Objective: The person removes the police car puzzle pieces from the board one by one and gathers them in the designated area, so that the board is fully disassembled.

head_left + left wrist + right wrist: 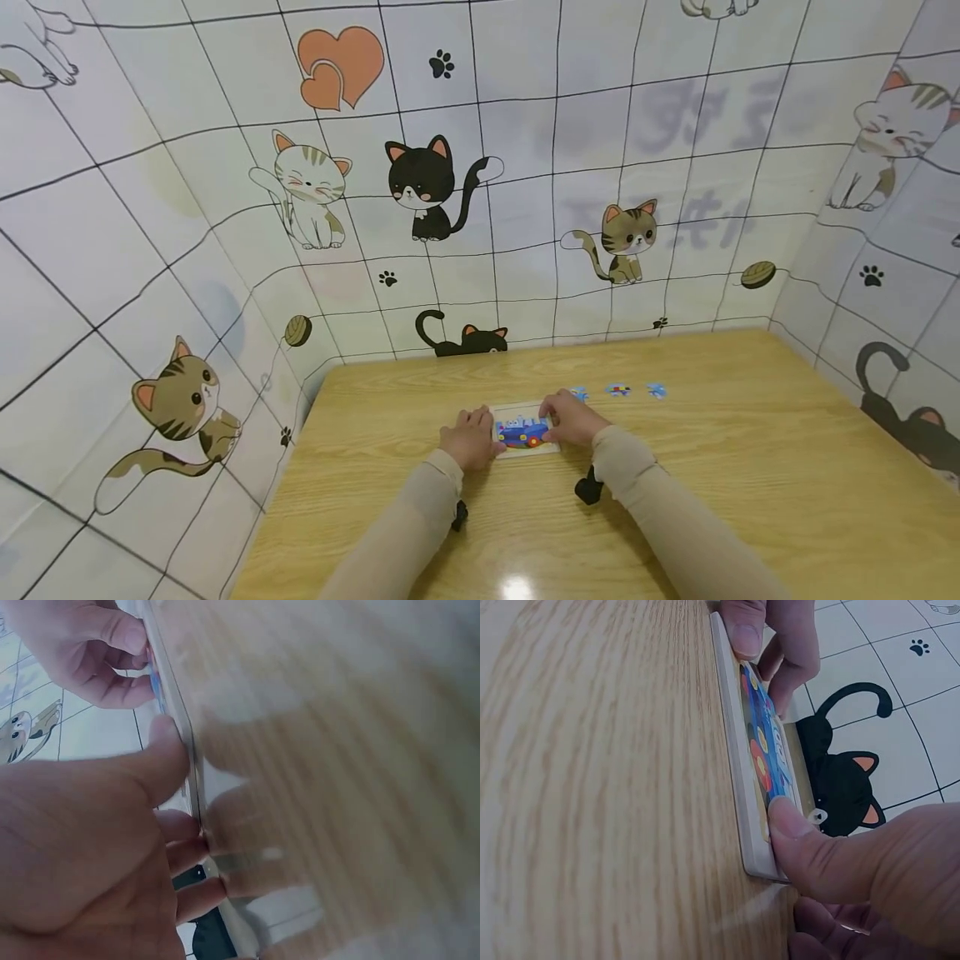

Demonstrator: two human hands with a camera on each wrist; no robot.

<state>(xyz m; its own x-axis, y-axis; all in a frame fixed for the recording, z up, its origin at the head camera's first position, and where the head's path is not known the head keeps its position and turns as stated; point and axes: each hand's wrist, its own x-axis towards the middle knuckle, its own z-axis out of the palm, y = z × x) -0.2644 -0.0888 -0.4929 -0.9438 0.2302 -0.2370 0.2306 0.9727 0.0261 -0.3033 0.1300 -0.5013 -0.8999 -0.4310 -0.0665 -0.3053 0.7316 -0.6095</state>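
Note:
A small jigsaw puzzle board (517,450) with a pale frame lies flat on the wooden table, its picture a blue car (759,735) with red and yellow round parts. At the board's left end my left hand (470,437) holds it, thumb over the frame and fingers along the side. My right hand (573,419) grips the opposite end; its thumb (791,819) rests on the picture's edge and the other fingers curl down beside the frame. Part of the board's right end is hidden under that hand.
Loose blue puzzle pieces (656,390) lie in a row behind and right of the board, another one (618,389) showing red and yellow. The wooden table (750,467) meets cat-patterned wall sheeting (525,275) at its back. Black wrist-worn devices (589,487) hang below both sleeves.

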